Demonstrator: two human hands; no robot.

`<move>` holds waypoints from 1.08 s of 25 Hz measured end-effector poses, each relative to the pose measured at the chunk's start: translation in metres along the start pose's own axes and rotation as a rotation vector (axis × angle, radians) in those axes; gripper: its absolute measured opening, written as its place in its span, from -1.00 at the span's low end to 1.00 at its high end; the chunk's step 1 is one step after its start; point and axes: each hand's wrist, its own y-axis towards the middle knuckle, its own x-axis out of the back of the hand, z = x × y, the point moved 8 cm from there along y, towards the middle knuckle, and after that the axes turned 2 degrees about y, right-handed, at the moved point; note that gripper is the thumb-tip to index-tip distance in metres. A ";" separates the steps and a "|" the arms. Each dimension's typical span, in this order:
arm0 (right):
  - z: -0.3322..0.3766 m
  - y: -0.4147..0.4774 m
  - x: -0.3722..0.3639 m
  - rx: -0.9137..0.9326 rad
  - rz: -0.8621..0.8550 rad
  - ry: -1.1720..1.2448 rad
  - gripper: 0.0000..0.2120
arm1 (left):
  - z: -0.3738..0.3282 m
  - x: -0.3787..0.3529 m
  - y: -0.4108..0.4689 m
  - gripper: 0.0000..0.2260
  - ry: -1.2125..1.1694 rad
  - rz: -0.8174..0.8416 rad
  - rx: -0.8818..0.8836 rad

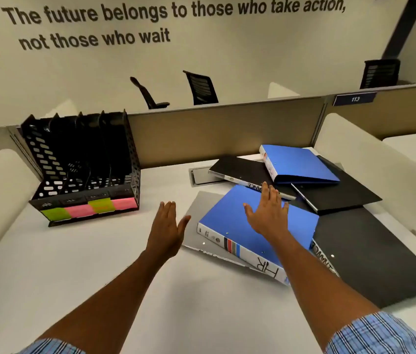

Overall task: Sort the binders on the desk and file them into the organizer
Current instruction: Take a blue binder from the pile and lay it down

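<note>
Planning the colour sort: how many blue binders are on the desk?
2. The HR blue binder lies nearest, under the right hand; the far blue binder tops the pile's back end. Others may hide beneath black binders.

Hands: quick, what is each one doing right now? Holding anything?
Left hand: open, fingers straight, holding nothing.
Right hand: open, spread over the blue plastic binder marked HR, gripping nothing.
</note>
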 end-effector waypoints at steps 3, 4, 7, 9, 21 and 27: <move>-0.034 -0.015 -0.009 -0.105 0.033 0.022 -0.22 | -0.004 -0.031 -0.019 -0.40 -0.047 0.075 0.031; -0.047 -0.020 -0.011 -0.138 0.031 0.046 -0.23 | -0.006 -0.038 -0.027 -0.41 -0.072 0.090 0.039; -0.081 -0.030 -0.010 -0.236 -0.008 0.139 -0.30 | -0.014 -0.060 -0.043 -0.44 -0.118 0.112 0.055; -0.106 -0.036 -0.007 -0.316 -0.047 0.233 -0.39 | -0.018 -0.072 -0.049 -0.44 -0.135 0.137 0.084; -0.183 -0.079 -0.033 -0.689 0.009 0.692 -0.49 | -0.070 -0.109 -0.083 -0.40 -0.098 0.243 0.025; -0.175 -0.097 -0.063 -0.788 0.202 1.009 -0.70 | -0.095 -0.115 -0.087 -0.28 -0.027 0.259 -0.054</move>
